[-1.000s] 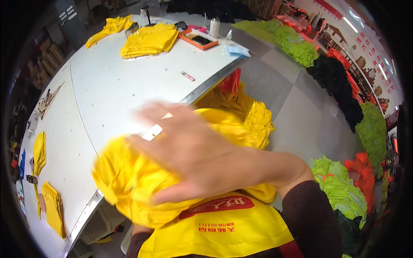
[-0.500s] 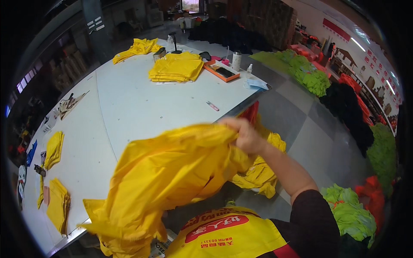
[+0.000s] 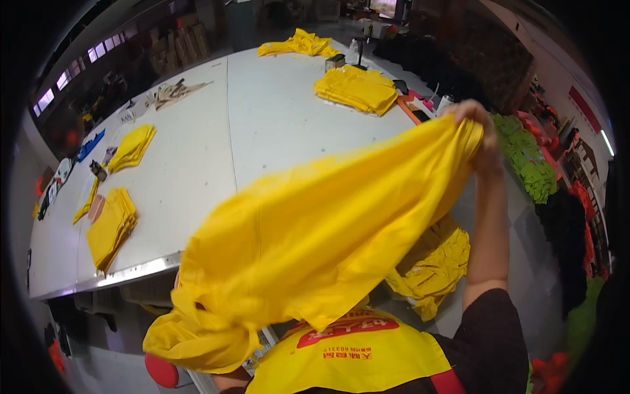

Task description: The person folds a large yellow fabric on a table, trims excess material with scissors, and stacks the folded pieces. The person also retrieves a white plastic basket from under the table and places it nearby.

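Observation:
My right hand (image 3: 479, 134) is raised at the right, closed around a gathered corner of a large yellow cloth (image 3: 321, 217). The cloth stretches from that grip down to the lower left, where it bunches up. Its kind of garment cannot be made out. My left forearm (image 3: 233, 379) shows at the lower edge beneath the bunched end; the cloth covers nearly all of my left hand, so its fingers are hidden. Below the raised arm lies a crumpled heap of yellow cloth (image 3: 436, 262).
The big white table (image 3: 190, 157) carries folded yellow stacks at the far side (image 3: 357, 90) and left (image 3: 111, 230), and a loose yellow pile (image 3: 298, 44). An orange box (image 3: 413, 110) is partly hidden behind my right hand. Green cloth heaps (image 3: 528, 157) lie on the floor.
My right hand has risen and moved right, pulling the cloth out into a long, taut stretch. The view has shifted left, bringing the table's left edge further in.

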{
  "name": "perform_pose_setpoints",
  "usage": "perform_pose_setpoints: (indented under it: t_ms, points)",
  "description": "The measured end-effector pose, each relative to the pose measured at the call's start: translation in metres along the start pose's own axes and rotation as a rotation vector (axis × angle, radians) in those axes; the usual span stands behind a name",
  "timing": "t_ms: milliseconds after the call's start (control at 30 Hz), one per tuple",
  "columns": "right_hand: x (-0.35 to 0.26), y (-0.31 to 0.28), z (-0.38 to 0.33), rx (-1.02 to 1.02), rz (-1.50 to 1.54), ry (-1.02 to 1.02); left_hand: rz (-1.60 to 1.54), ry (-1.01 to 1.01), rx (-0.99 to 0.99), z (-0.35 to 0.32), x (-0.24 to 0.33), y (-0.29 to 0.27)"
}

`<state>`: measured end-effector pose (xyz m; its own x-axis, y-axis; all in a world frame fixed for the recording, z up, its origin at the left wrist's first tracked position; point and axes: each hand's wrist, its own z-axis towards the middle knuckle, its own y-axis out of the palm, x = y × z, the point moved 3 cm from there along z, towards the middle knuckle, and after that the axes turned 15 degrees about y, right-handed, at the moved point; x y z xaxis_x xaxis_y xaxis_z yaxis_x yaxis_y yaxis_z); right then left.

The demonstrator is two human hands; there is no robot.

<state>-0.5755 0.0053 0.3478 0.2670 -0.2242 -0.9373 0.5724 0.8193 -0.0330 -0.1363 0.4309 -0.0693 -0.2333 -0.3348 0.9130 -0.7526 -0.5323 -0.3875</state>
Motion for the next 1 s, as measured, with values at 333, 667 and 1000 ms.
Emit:
perform_pose_setpoints:
  t_ms: [333, 667, 1000]
  points:
    - [0.049, -0.078, 0.053, 0.594, -0.002, 0.207, -0.072, 0.096, 0.058, -0.017, 0.007, -0.02]
    - [0.094, -0.168, 0.04, 0.827, -0.141, 0.371, -0.43, 0.681, 0.225, -0.03, 0.141, -0.053]
    - [0.249, -0.12, -0.013, 0.636, -0.376, 0.654, -1.004, 0.581, 0.488, -0.077, 0.244, -0.014]
